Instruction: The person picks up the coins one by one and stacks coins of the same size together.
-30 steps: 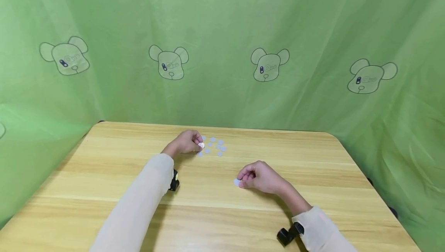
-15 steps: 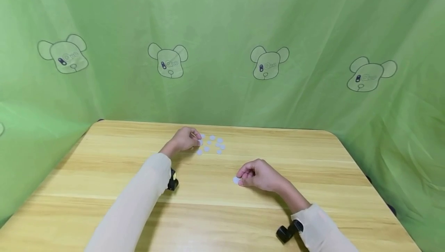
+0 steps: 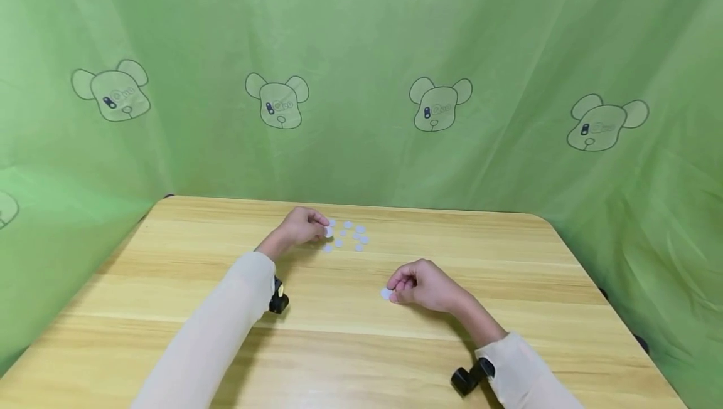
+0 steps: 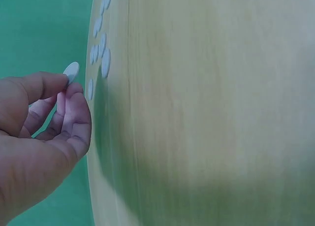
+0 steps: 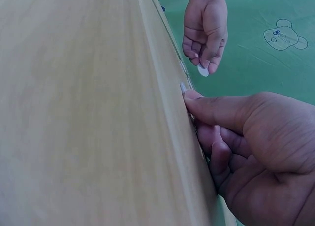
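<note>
My left hand (image 3: 298,227) is over the far part of the table, pinching a small white round disc (image 4: 72,72) between thumb and fingertips. In the left wrist view that disc is tilted and held apart from the others. Several more flat white discs (image 3: 359,229) lie loosely scattered just right of this hand. Nearer to me and further right, my right hand (image 3: 426,286) pinches another white disc (image 3: 386,293) by its edge, close over the wood. The right wrist view shows this disc edge-on at the thumb tip, the other fingers curled beneath.
The light wood-grain table (image 3: 350,359) ends at a far edge in front of a green curtain (image 3: 350,158) printed with bear heads. A black wrist device (image 3: 473,376) hangs under the right sleeve, and another (image 3: 279,297) is at the left cuff.
My left hand has drawn back very slightly to the left with its disc, which now faces differently. The right hand stays in place. The head view shifts a little.
</note>
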A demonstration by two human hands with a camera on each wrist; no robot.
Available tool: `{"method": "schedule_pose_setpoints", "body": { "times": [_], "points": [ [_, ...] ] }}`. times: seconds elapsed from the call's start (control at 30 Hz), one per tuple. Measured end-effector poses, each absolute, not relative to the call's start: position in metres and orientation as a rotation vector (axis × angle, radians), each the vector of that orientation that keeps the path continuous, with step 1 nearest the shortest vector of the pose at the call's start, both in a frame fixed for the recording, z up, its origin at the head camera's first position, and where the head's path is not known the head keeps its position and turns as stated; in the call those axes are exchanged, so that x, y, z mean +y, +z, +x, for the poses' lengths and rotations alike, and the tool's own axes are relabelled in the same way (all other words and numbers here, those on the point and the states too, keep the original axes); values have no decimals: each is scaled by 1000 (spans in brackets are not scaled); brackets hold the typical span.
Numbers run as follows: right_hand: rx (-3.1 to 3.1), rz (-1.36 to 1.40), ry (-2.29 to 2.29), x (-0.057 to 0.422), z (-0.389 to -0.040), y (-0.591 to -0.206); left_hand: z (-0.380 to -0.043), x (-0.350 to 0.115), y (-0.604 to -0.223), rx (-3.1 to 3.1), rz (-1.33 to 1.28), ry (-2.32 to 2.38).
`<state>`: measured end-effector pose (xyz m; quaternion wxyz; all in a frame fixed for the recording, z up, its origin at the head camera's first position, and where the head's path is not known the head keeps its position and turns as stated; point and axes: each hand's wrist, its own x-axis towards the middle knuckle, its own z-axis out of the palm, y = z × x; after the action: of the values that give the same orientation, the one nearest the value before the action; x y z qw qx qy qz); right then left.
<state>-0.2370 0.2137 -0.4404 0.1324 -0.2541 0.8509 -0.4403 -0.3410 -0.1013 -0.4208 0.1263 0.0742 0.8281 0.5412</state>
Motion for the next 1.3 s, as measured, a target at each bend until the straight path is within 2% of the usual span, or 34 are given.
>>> {"method": "schedule_pose_setpoints", "body": {
  "times": [0.7, 1.3],
  "points": [
    [2498, -734, -1248, 218, -239, -446, -316, -78, -409, 2324, 379, 1639],
    [2499, -757, -1268, 216, -240, -447, -288, -69, -414, 2401, 580, 1433]
  ]
}}
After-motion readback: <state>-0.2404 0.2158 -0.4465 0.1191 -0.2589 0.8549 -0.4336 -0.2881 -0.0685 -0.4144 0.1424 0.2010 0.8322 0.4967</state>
